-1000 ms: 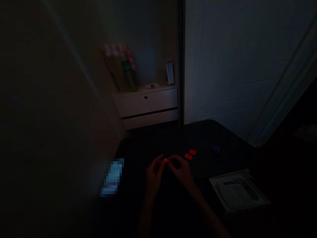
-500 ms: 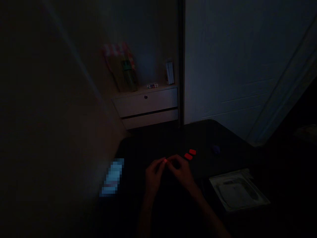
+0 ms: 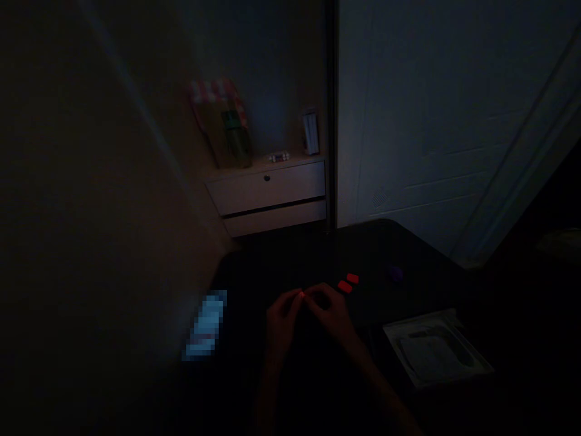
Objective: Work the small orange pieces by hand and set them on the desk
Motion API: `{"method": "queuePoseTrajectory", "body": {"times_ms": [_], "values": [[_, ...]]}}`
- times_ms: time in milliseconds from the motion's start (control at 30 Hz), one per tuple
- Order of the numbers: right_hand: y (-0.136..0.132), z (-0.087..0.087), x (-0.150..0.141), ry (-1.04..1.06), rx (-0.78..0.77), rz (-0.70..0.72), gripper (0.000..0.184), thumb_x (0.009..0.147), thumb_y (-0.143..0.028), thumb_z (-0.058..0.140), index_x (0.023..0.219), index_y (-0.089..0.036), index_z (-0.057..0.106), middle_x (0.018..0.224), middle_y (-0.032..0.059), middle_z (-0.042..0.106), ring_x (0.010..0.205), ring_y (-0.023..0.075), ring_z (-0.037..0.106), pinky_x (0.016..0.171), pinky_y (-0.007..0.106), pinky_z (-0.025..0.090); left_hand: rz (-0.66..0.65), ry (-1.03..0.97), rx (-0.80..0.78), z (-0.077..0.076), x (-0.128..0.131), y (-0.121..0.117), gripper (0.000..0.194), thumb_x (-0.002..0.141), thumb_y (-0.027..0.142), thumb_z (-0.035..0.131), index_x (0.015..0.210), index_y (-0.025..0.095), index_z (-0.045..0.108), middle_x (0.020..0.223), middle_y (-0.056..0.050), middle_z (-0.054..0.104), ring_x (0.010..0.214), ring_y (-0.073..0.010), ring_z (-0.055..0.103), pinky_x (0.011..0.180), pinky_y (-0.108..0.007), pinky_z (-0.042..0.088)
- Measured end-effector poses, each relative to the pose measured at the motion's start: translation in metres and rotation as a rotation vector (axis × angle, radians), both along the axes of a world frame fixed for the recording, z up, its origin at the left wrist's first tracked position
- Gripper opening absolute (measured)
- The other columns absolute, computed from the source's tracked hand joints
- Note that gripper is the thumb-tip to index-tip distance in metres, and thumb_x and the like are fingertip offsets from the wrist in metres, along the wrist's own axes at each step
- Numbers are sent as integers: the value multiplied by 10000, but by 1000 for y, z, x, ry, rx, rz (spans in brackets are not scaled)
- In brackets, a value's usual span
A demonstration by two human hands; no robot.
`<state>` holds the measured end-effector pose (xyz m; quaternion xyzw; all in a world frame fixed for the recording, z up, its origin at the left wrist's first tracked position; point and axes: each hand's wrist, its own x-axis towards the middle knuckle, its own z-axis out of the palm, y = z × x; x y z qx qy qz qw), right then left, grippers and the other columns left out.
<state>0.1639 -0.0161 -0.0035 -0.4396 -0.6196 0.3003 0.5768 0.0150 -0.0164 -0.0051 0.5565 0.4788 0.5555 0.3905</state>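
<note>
My left hand (image 3: pixel 282 313) and my right hand (image 3: pixel 329 307) meet at their fingertips above the dark table (image 3: pixel 281 257). Both are pinched around a tiny reddish piece (image 3: pixel 302 294), mostly covered by the fingers; its kind is too small and dark to make out. Just beyond my right hand, two flat red pieces with rounded corners, a nearer one (image 3: pixel 345 287) and a farther one (image 3: pixel 353 278), lie side by side on the tabletop. A small purple object (image 3: pixel 395 274) rests farther right.
A pale, flat packet-like item (image 3: pixel 436 348) lies to the right of my right forearm. At the left is a bright, pixelated screen-like shape (image 3: pixel 206 326). Behind the table stand drawers (image 3: pixel 272 188) with a green bottle (image 3: pixel 236 139) on top, beside a white door panel (image 3: pixel 408 121).
The reddish piece at my fingertips shows less than before. Both hands stay in nearly the same place, and the red pieces on the table have not moved.
</note>
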Motion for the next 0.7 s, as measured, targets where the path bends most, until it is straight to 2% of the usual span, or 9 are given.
{"method": "queuePoseTrajectory", "body": {"times_ms": [333, 500, 700], "values": [[1, -3, -1, 27, -18, -14, 75, 869, -267, 685, 901, -204, 710, 871, 36, 731, 816, 202, 687, 752, 304, 526, -80, -10, 34, 0, -1, 0, 264, 858, 393, 730, 1030, 199, 779, 1086, -93, 774, 1052, -257, 717, 976, -374, 541], [1, -3, -2, 42, -18, -7, 152, 889, -315, 693, 999, -214, 721, 939, 45, 747, 855, 210, 701, 780, 314, 537, -62, -83, -14, 0, 1, 0, 290, 844, 377, 744, 1062, 186, 757, 1092, -101, 775, 1043, -259, 724, 958, -378, 556], [0, 0, -2, 9, -35, -10, 150, 910, -337, 668, 971, -216, 731, 941, 52, 752, 867, 222, 703, 785, 329, 534, -25, -81, -10, -2, 1, 1, 342, 829, 372, 757, 1112, 182, 739, 1120, -114, 768, 1056, -267, 721, 962, -397, 558]]}}
